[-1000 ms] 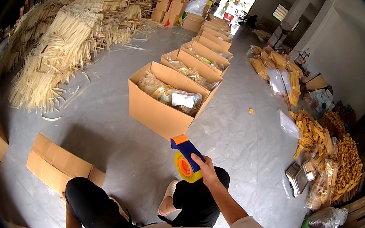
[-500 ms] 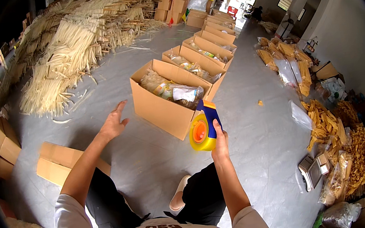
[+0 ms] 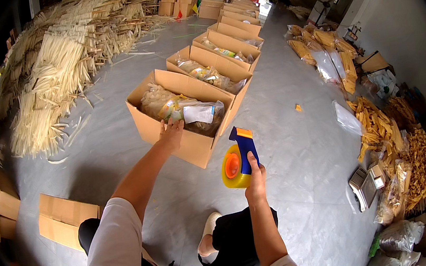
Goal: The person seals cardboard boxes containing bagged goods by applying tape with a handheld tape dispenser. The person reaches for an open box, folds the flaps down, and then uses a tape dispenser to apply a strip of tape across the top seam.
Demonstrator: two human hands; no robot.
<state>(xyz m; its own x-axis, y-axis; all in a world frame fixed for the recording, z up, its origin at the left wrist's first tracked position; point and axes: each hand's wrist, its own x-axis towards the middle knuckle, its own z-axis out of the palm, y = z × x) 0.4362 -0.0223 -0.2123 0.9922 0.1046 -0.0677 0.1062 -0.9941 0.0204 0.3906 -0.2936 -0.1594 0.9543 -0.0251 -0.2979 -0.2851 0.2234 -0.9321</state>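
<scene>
The nearest cardboard box (image 3: 172, 143) stands with its top uncovered, filled with clear plastic bags (image 3: 158, 100) and a white paper sheet (image 3: 198, 114) on top. My left hand (image 3: 172, 134) is at the box's near rim, fingers spread and reaching over it toward the bags; whether they touch the bags I cannot tell. In my right hand (image 3: 255, 178) is a blue tape dispenser (image 3: 246, 147) with an orange hub and a yellow roll of tape (image 3: 229, 176). It is held upright, right of the box and apart from it.
More filled boxes (image 3: 211, 72) run in a row behind the nearest one. A folded carton (image 3: 66, 217) lies at lower left. Pale strips (image 3: 52, 78) are heaped at far left. On the right are yellow-brown pieces (image 3: 422, 171) and a scale (image 3: 363, 188).
My left hand has moved right and forward from the open air to the rim of the nearest box. The right hand keeps hold of the tape dispenser. My view has shifted slightly.
</scene>
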